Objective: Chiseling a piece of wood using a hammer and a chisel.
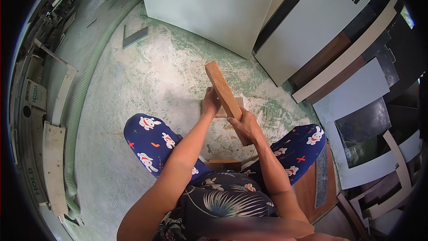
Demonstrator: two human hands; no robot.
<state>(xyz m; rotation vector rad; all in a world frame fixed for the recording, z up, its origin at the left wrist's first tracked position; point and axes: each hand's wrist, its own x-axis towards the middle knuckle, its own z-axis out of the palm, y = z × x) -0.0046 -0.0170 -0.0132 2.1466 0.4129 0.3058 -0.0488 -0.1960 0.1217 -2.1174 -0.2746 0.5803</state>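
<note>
A long, thick wooden block [222,88] slants in front of me above the floor, its far end raised toward the upper left. My left hand [211,101] grips its left side around the middle, the fingertips partly hidden by the wood. Lower down, my right hand [246,126] is closed round the near part, with the thumb across the top. A flat wooden piece [221,112] lies on the floor beneath, partly covered by the block and my hands. Between my legs, close to my body, sits another wooden piece [224,165].
A ribbed hose [91,68] runs along the floor on the left, beside a board [53,167]. Ahead stands a large pale panel [205,9]. Several panels and offcuts lean at the right, near a brown board [307,187]. An L-shaped grey strip [135,37] lies farther off.
</note>
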